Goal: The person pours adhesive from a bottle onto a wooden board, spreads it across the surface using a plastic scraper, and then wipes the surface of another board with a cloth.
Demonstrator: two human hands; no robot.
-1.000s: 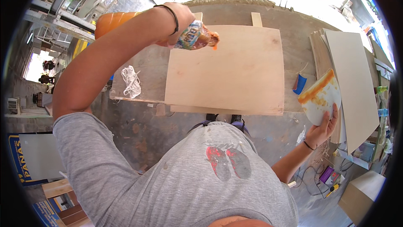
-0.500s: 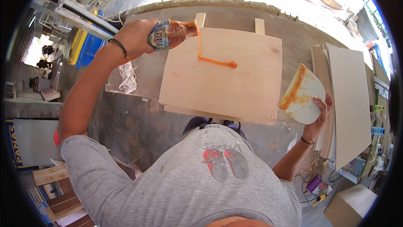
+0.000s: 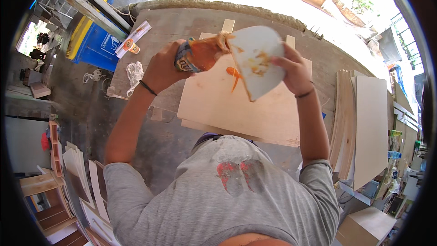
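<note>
Pouring seems underway, left hand (image 3: 167, 65) gripping the bottle (image 3: 204, 55), right hand (image 3: 295, 71) the scraper (image 3: 257, 50), which spreading would need on the board (image 3: 227, 109).

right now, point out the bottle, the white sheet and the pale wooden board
bottle (image 3: 205, 55), head view, on the orange middle of its body
white sheet (image 3: 253, 51), head view, on its flat face
pale wooden board (image 3: 234, 110), head view, on its bare top face

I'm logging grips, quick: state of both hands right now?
Left hand: closed, holding the bottle.
Right hand: closed, gripping the white sheet.
</note>
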